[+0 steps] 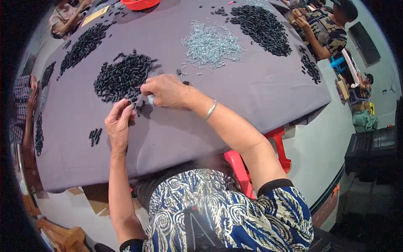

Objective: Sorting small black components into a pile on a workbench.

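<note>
My left hand (119,128) is closed in a pinch, with a small black cylindrical piece (128,102) between thumb and forefinger. Just right of it, my right hand (168,90) curls shut around some pale, clear small pieces (151,99); their exact shape is hard to make out. Both hands hover at the near edge of a heap of black cylindrical pieces (124,77). Farther right lies a heap of clear small pieces (212,47). A short row of black pieces (95,136) rests left of my left hand.
A grey cloth covers the table (252,96). More black heaps lie far left (84,46) and far right (261,29). At the far edge sits a red basin (140,4). Other people work around the table. A red stool (239,172) stands under the near edge.
</note>
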Motion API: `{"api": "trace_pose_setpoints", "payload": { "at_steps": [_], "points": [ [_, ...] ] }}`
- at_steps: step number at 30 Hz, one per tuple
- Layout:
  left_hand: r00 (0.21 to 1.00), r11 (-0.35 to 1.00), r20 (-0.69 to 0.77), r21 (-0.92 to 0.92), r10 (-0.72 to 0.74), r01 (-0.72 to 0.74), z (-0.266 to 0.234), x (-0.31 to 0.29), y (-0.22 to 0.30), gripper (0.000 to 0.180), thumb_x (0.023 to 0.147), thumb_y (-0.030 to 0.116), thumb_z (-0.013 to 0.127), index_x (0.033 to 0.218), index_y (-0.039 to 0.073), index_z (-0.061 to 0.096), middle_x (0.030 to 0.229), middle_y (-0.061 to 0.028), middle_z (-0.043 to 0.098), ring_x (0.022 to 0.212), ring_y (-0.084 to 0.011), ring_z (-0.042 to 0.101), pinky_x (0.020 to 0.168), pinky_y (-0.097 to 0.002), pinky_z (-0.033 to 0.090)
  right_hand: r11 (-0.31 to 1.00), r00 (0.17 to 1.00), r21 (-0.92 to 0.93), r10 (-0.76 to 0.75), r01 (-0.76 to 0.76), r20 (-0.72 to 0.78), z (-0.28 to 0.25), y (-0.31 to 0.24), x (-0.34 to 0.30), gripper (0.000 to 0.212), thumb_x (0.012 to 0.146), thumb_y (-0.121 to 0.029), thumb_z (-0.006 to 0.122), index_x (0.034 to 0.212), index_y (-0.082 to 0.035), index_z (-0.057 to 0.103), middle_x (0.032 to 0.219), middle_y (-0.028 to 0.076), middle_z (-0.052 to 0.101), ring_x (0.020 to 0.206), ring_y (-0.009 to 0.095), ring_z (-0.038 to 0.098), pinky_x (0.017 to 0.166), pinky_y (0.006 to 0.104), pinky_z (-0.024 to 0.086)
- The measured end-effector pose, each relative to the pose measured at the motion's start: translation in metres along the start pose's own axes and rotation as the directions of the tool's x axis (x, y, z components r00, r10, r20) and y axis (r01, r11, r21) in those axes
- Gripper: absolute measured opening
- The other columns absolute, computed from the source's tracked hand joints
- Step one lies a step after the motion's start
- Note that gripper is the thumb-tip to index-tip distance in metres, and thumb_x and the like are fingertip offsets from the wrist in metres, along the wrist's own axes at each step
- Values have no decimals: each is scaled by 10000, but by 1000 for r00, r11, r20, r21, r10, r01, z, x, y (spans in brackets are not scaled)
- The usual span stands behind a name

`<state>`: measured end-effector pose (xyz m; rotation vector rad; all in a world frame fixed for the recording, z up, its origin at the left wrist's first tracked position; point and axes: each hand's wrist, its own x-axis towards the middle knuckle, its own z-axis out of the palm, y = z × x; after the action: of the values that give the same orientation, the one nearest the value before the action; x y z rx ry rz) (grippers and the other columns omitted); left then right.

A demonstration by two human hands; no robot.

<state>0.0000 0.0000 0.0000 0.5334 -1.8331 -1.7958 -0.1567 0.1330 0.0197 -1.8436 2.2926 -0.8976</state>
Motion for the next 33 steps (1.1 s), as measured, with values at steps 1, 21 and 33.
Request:
{"api": "trace_pose_setpoints", "payload": {
  "at_steps": [1,21,33],
  "points": [
    [1000,1000,-9,10,-8,8,2,-2,4,139,872,66,626,1006,38,650,739,4,608,634,-57,556,544,-186,422,1000,1000,6,12,-12,-2,-1,0,-1,127,683,-92,583,807,-68,602,863,118,613,840,329,602,724,444,469],
    [998,1000,62,-19,12,-11,-5,3,-6,120,862,72,642,974,32,661,803,20,613,678,-50,574,562,-183,436,925,879,169,377,-340,-293,-87,91,-72,80,839,-73,628,900,-31,656,720,-42,580,639,44,489,553,214,401],
    [998,1000,64,-14,-3,3,-4,0,-4,127,847,57,652,970,33,672,825,28,612,687,-49,581,558,-177,423,963,977,-184,173,-195,-127,-69,74,-73,150,735,-16,641,885,-25,653,797,91,628,723,249,616,656,339,487]
  ]
}}
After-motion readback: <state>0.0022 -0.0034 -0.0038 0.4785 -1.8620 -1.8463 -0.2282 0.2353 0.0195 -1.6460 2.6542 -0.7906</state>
